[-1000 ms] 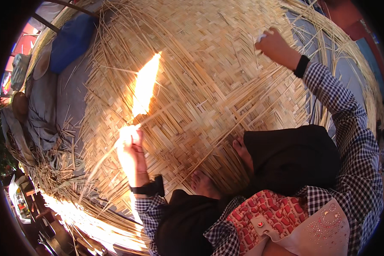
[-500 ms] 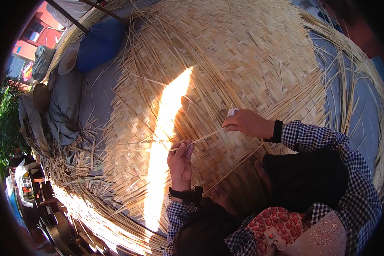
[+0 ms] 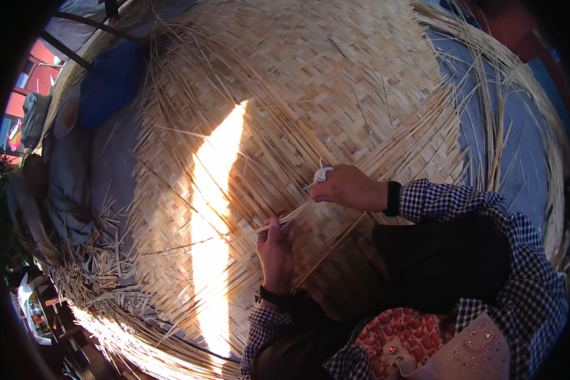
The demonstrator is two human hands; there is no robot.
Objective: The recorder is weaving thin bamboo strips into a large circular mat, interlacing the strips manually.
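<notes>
A large mat woven from pale flat strips, straw or split cane by the look, spreads out under my hands. My left hand pinches a thin pale strip between thumb and fingers. The strip runs up to my right hand, whose closed fingers grip its other end just above the mat. White wrapping shows around a finger of the right hand. Further loose strip ends stick out to the left of my left hand, washed out by a bright patch of sunlight.
Long loose strips fan out across the mat. A bundle of strips curves along the right side over a grey sheet. Scraps pile at the left, near a blue cloth. Tools and wood pieces lie at lower left.
My hands have come closer together, with the strip still held between them. The whole view has shifted, so the mat and sunlit patch sit further left.
</notes>
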